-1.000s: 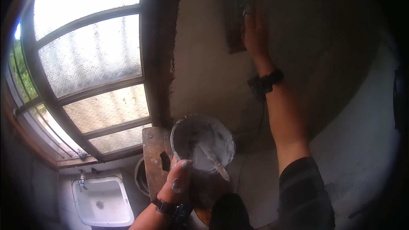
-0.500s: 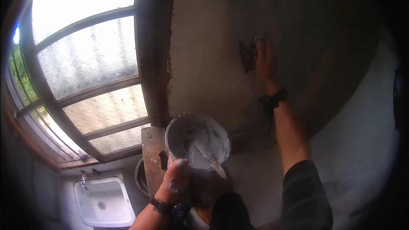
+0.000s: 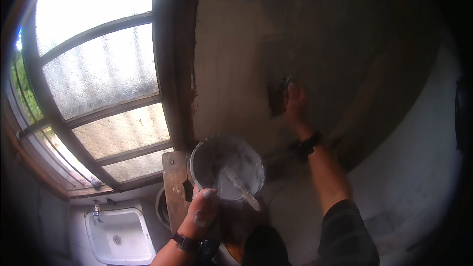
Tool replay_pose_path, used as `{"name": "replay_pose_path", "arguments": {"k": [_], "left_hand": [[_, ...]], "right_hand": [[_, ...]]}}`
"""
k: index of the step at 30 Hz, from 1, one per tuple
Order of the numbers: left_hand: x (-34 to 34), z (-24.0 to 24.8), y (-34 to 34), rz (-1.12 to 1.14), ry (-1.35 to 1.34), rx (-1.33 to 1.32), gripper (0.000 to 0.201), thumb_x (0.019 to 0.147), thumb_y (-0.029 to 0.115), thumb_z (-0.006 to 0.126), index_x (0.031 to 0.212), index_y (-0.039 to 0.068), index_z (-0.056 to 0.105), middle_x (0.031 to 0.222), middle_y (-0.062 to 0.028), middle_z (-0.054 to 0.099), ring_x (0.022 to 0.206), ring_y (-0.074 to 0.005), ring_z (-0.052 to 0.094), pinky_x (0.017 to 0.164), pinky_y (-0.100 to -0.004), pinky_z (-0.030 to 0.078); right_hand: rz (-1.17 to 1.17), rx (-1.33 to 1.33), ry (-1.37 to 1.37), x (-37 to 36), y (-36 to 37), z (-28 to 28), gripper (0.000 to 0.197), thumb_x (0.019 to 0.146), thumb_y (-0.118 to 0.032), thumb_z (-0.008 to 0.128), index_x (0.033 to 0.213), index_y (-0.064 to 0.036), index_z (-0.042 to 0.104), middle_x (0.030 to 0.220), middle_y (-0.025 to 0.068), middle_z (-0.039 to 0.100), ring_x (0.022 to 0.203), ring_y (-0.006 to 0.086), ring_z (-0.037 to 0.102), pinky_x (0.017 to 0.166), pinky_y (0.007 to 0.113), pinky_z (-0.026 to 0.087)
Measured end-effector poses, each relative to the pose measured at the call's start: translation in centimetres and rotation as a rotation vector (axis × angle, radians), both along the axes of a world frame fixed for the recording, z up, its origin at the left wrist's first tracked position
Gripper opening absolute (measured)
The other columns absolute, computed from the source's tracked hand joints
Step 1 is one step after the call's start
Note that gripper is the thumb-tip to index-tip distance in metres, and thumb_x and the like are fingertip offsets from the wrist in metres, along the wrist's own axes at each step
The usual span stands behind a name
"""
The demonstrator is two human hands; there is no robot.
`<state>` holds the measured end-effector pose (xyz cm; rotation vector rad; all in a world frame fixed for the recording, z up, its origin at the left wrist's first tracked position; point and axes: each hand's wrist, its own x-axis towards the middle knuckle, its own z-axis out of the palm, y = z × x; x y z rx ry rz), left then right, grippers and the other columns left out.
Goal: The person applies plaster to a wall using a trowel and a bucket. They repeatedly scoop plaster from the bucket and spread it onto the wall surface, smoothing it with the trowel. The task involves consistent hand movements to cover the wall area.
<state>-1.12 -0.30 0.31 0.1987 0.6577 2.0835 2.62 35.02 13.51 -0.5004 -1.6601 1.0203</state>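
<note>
My left hand [image 3: 199, 212] is closed on the near-left rim of a round bucket [image 3: 259, 160], its thumb over the edge. Pale smears mark this hand. Wet white plaster [image 3: 224, 180] coats the inside of the bucket, and a plaster-covered spatula [image 3: 241, 188] leans in it with its handle end over the near rim. Higher up, my right hand [image 3: 298, 106] is closed on a dark, flat-bladed scraper [image 3: 276, 99] against the wall. Shadow hides the scraper's grip and exact shape.
The plastered wall [image 3: 231, 83] has a rough left edge beside a dark wooden frame [image 3: 176, 69]. At left is a patterned-glass window [image 3: 103, 69]. A white sink [image 3: 120, 234] with a tap [image 3: 97, 210] stands lower left. A worn wooden board [image 3: 175, 182] lies beside the bucket.
My right hand has moved down the wall and a little left with the scraper. The left hand and bucket have hardly moved.
</note>
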Motion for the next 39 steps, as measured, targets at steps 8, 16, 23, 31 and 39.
{"name": "replay_pose_path", "arguments": {"k": [8,16,23,31,39], "left_hand": [[-0.3,-2.5,-0.3,-0.018,-0.035,-0.006,0.018,0.084,0.022,0.067,0.096,0.012,0.056,0.090,-0.0006,0.057,0.093,-0.0170,0.058,0.089,-0.0340,0.046],[0.4,-1.0,0.3,0.141,0.065,-0.097,0.012,0.088,0.018,0.061,0.097,0.013,0.053,0.080,0.0056,0.047,0.071,-0.0068,0.047,0.059,-0.0204,0.037],[-1.2,0.2,-0.7,-0.016,-0.102,0.012,0.015,0.080,0.018,0.065,0.091,0.008,0.065,0.086,-0.0073,0.066,0.087,-0.0231,0.064,0.085,-0.0393,0.051],[-1.7,-1.5,-1.5,0.099,-0.051,0.046,0.016,0.083,0.023,0.063,0.089,0.009,0.070,0.093,-0.0082,0.071,0.095,-0.0272,0.066,0.090,-0.0457,0.051],[-1.4,-1.5,-1.1,0.016,-0.061,0.050,0.014,0.084,0.023,0.063,0.088,0.011,0.069,0.092,-0.0059,0.070,0.094,-0.0270,0.066,0.090,-0.0462,0.052]], "right_hand": [[-0.108,0.717,0.223,-3.9,-1.0,23.8,0.030,0.098,-0.030,0.046,0.101,-0.0031,0.057,0.073,0.0111,0.058,0.065,0.0245,0.057,0.058,0.037,0.045],[-0.232,0.609,0.060,-7.9,0.5,16.9,0.034,0.097,-0.029,0.046,0.115,-0.0010,0.054,0.084,0.0216,0.062,0.084,0.0351,0.063,0.074,0.046,0.048],[-0.037,0.304,0.052,-6.3,-1.3,2.5,0.026,0.098,-0.023,0.044,0.116,-0.0060,0.052,0.070,0.0011,0.055,0.051,0.0096,0.052,0.045,0.026,0.043],[0.037,0.208,-0.045,-3.5,-0.6,-6.2,0.044,0.098,-0.024,0.046,0.138,-0.0068,0.041,0.078,0.0061,0.061,0.063,0.0137,0.057,0.060,0.029,0.048],[0.011,0.218,-0.085,1.1,1.6,-9.0,0.039,0.099,-0.026,0.045,0.133,-0.0063,0.045,0.080,0.0034,0.059,0.065,0.0108,0.055,0.060,0.027,0.047]]}}
